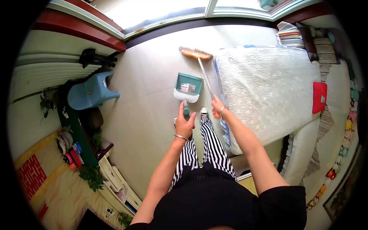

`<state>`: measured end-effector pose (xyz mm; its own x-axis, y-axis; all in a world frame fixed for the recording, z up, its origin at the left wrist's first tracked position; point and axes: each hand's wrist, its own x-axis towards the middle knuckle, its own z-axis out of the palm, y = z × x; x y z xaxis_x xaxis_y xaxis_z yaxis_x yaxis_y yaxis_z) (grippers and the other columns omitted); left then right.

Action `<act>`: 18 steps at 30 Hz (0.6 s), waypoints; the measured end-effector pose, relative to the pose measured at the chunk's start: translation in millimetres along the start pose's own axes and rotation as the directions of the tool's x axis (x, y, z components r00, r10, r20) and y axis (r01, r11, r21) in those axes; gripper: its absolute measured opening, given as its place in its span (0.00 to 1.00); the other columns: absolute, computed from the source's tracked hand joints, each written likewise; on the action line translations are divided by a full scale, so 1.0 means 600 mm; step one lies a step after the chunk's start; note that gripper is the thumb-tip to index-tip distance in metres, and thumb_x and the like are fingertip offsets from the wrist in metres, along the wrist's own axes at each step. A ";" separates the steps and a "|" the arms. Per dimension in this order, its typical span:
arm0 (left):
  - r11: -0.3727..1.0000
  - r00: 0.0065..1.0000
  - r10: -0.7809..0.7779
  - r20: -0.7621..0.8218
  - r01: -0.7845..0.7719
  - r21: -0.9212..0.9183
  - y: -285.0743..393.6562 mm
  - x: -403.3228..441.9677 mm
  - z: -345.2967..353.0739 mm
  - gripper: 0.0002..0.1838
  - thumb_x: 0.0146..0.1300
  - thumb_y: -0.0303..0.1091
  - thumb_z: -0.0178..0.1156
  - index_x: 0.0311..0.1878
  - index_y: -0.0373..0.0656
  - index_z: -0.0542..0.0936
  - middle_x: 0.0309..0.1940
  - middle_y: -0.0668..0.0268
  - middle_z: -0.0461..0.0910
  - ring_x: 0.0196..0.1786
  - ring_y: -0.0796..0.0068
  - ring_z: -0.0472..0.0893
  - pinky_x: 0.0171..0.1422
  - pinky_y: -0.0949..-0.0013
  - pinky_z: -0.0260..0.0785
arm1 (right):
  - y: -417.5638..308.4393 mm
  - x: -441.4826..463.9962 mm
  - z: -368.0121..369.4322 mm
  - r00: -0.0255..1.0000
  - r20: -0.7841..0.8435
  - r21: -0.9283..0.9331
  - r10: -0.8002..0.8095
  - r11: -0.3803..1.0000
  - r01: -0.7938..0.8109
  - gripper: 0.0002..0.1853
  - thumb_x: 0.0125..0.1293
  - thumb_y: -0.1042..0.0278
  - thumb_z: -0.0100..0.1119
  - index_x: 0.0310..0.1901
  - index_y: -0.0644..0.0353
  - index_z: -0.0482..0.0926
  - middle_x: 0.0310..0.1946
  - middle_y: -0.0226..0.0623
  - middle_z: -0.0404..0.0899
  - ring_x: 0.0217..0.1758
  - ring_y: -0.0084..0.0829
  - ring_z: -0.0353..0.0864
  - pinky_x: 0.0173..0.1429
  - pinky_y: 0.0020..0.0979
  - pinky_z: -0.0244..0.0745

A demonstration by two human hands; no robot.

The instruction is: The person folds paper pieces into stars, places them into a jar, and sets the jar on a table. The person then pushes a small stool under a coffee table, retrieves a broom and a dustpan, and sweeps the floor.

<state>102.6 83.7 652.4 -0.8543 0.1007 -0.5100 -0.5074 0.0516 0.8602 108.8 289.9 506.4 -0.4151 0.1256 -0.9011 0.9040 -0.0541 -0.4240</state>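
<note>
My left hand (186, 124) is around the handle of a green dustpan (195, 81), index finger and thumb lying along either side of it. The pan has a pale toothed strip and a label, and is out in front of my feet. In my right hand (217, 105) is a broom (206, 76), gripped near the orange end of its pole. The broom's orange head with bristles is on the floor beyond the dustpan, close to the mattress corner. Part of each handle is hidden by my fingers.
A mattress in a clear cover (268, 96) stands along my right, with a red cushion (319, 97) at its far side. To the left are a blue plastic stool (92, 92) and a cabinet (119, 184). Pale floor tiles (142, 115) run up to the window (165, 15).
</note>
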 end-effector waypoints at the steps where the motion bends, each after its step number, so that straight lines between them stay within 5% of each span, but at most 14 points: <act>1: 1.000 1.000 0.010 0.006 -0.010 -0.011 -0.005 -0.005 -0.003 0.35 0.60 0.28 0.60 0.68 0.41 0.57 0.20 0.69 0.73 0.15 0.83 0.70 0.18 0.75 0.64 | 0.021 -0.047 0.018 0.999 0.005 0.000 0.048 0.999 -0.048 0.31 0.66 0.64 0.45 0.70 0.37 0.50 0.15 0.32 0.65 0.11 0.25 0.65 0.13 0.33 0.63; 5: 0.997 0.999 0.052 0.011 -0.052 0.054 -0.016 -0.022 -0.010 0.35 0.60 0.26 0.60 0.69 0.41 0.56 0.17 0.71 0.70 0.14 0.83 0.68 0.17 0.75 0.61 | 0.071 -0.215 0.053 0.973 0.108 0.072 0.202 0.975 -0.210 0.33 0.66 0.66 0.45 0.72 0.41 0.48 0.15 0.27 0.63 0.12 0.21 0.62 0.14 0.26 0.62; 11: 0.997 0.998 0.063 0.014 -0.063 0.036 -0.015 -0.019 -0.027 0.35 0.59 0.29 0.60 0.68 0.41 0.56 0.19 0.68 0.72 0.14 0.81 0.70 0.18 0.73 0.63 | 0.050 -0.367 -0.037 0.958 0.206 0.144 0.202 0.962 -0.233 0.34 0.67 0.60 0.53 0.71 0.43 0.50 0.17 0.26 0.65 0.12 0.17 0.62 0.15 0.23 0.63; 16: 0.996 0.999 0.034 -0.016 -0.033 0.086 -0.011 -0.028 -0.031 0.35 0.58 0.28 0.61 0.68 0.45 0.58 0.32 0.60 0.79 0.14 0.80 0.71 0.18 0.73 0.65 | -0.025 -0.317 -0.103 0.981 0.182 0.100 0.068 0.991 -0.088 0.32 0.68 0.61 0.53 0.70 0.46 0.52 0.20 0.27 0.67 0.14 0.17 0.65 0.16 0.22 0.64; 18: 0.981 0.990 -0.143 -0.001 0.142 0.131 -0.008 -0.027 -0.038 0.33 0.58 0.28 0.60 0.67 0.45 0.60 0.40 0.56 0.79 0.22 0.74 0.77 0.27 0.71 0.71 | -0.047 -0.222 -0.127 0.984 0.174 0.143 -0.027 0.990 0.002 0.31 0.68 0.62 0.52 0.70 0.49 0.53 0.24 0.26 0.67 0.16 0.17 0.66 0.16 0.20 0.63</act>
<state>116.6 58.9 656.3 -0.7729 0.0917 -0.6279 -0.6044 0.1953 0.7724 146.5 350.2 645.4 -0.4506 -0.0470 -0.8915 0.8795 -0.1947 -0.4343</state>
